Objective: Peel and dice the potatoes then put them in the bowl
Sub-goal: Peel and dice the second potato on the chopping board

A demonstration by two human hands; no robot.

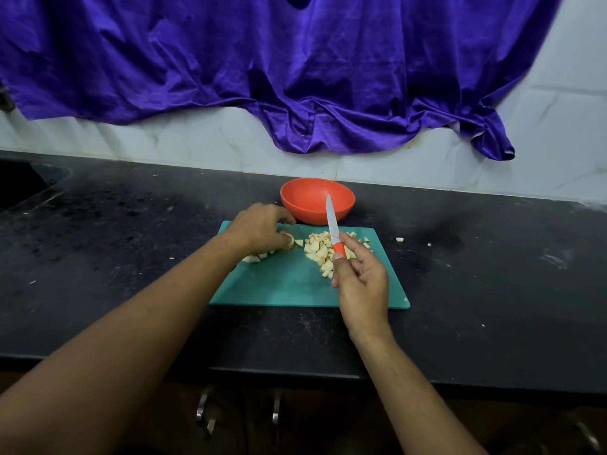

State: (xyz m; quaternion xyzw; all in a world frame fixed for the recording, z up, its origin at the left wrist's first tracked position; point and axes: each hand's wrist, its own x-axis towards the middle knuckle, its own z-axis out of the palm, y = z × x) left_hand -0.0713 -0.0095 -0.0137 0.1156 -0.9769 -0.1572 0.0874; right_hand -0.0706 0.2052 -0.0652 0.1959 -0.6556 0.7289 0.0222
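- While the left hand (259, 229) curls its fingers over a chunk of potato (289, 242) at the far left of the board, the right hand (359, 284) grips the orange handle of a knife (333, 229). The blade is lifted and points away toward the bowl.
- The teal cutting board (289, 284) lies on the black counter (131, 241) and carries the diced potato (319, 249). Most of it sits in a loose pile at the far middle, just beside the knife hand, with a few cubes by the left hand.
- The orange bowl (317, 200) stands just behind the board, near the wall; its visible inside is plain orange.
- Two stray bits (399, 239) lie on the counter to the right of the board.
- A purple cloth (262, 60) hangs over the white tiled wall (213, 142).
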